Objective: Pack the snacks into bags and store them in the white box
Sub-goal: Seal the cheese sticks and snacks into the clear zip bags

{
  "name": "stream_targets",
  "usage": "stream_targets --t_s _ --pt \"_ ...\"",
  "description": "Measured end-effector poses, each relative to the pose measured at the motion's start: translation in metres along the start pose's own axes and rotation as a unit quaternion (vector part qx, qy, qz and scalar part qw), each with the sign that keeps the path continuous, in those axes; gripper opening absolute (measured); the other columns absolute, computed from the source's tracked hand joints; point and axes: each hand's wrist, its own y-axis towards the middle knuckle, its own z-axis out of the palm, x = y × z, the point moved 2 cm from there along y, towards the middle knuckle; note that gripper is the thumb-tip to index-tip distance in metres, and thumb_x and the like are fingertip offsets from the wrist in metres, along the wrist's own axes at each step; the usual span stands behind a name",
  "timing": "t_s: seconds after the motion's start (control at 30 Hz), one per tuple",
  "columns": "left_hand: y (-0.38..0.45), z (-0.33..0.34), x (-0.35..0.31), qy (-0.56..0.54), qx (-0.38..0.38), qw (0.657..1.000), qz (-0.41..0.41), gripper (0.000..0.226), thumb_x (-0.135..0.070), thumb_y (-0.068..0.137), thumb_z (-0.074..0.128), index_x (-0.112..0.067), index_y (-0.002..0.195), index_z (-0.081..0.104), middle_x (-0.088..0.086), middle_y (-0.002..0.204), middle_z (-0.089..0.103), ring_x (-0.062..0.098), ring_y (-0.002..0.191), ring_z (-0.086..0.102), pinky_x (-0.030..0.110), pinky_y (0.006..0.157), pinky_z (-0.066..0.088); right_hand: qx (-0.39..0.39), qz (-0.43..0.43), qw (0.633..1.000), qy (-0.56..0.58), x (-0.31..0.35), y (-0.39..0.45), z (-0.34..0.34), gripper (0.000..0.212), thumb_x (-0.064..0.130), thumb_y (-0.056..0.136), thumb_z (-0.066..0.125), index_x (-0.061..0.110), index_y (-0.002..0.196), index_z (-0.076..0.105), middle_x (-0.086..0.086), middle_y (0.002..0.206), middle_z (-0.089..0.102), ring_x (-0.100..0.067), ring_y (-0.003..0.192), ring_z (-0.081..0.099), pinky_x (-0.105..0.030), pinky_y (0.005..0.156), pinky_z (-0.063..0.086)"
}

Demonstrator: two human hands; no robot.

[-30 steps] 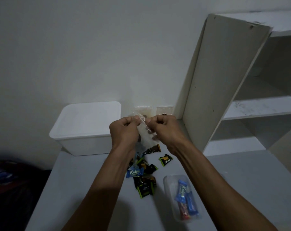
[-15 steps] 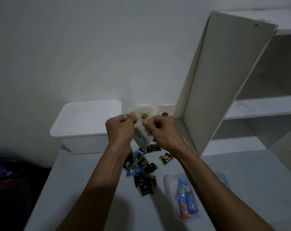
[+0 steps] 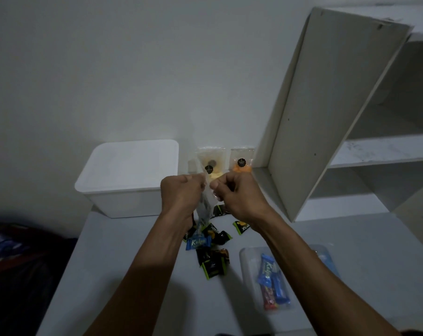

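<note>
Head view: clear bag (image 3: pixel 205 209) hangs crumpled, dark snacks inside.

one white box (image 3: pixel 130 177), two hands (image 3: pixel 181 197) (image 3: pixel 239 200) on one clear bag (image 3: pixel 205 209), two packed bags at the wall (image 3: pixel 211 161) (image 3: pixel 242 160), one filled bag on the counter (image 3: pixel 273 280).

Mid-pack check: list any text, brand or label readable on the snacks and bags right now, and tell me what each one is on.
"Kalpa": white script on the loose blue wrapper lying on the table.
"Kalpa", partly legible: on the blue bar inside the filled clear bag.
"NEXTAR", upside down: on the black and green wrapper.
"NEXTAR", partial: on another black and green wrapper in the pile.
Round dark stickers on the back packets: too small to read.
</note>
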Motion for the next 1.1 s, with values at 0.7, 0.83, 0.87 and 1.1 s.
stream_targets --t_s 0.7,0.83,0.87,1.1 --pt "-0.008 0.005 0.026 -0.066 -0.024 0.996 -0.048 0.017 -0.025 0.087 0.072 -0.011 0.076 0.07 0.002 0.079 0.073 0.013 0.074 0.065 0.023 0.06 0.047 -0.182 -0.086 0.979 -0.041 -0.035 -0.034 0.013 0.006 0.026 0.09 0.068 0.023 0.087 0.072 0.011 0.085 0.07 -0.004 0.071 0.063 -0.017 0.062 0.049" --pt "0.005 -0.006 0.04 -0.023 -0.078 0.995 0.051 0.019 -0.037 0.089 0.067 -0.02 0.095 0.068 -0.002 0.095 0.069 0.008 0.083 0.062 0.028 0.076 0.051 -0.17 -0.025 0.985 0.006 -0.041 -0.034 -0.011 0.011 0.031 0.092 0.065 0.024 0.09 0.073 0.01 0.082 0.071 -0.009 0.07 0.066 -0.024 0.061 0.054" --pt "0.01 -0.007 0.041 -0.012 -0.052 0.997 0.064 0.019 -0.035 0.091 0.065 -0.021 0.104 0.066 -0.003 0.101 0.067 0.006 0.086 0.06 0.026 0.077 0.049 -0.153 -0.015 0.988 0.013 -0.041 -0.034 -0.019 0.01 0.031 0.092 0.065 0.025 0.091 0.073 0.009 0.083 0.071 -0.009 0.071 0.066 -0.022 0.059 0.053" --pt "0.03 0.019 0.038 -0.011 0.096 0.987 0.132 0.013 -0.017 0.092 0.066 -0.014 0.101 0.074 -0.01 0.087 0.071 -0.011 0.075 0.063 0.007 0.069 0.05 -0.149 0.003 0.988 0.041 -0.045 -0.019 -0.063 0.015 0.027 0.09 0.066 0.014 0.094 0.073 -0.002 0.083 0.072 -0.003 0.062 0.061 -0.022 0.054 0.053"
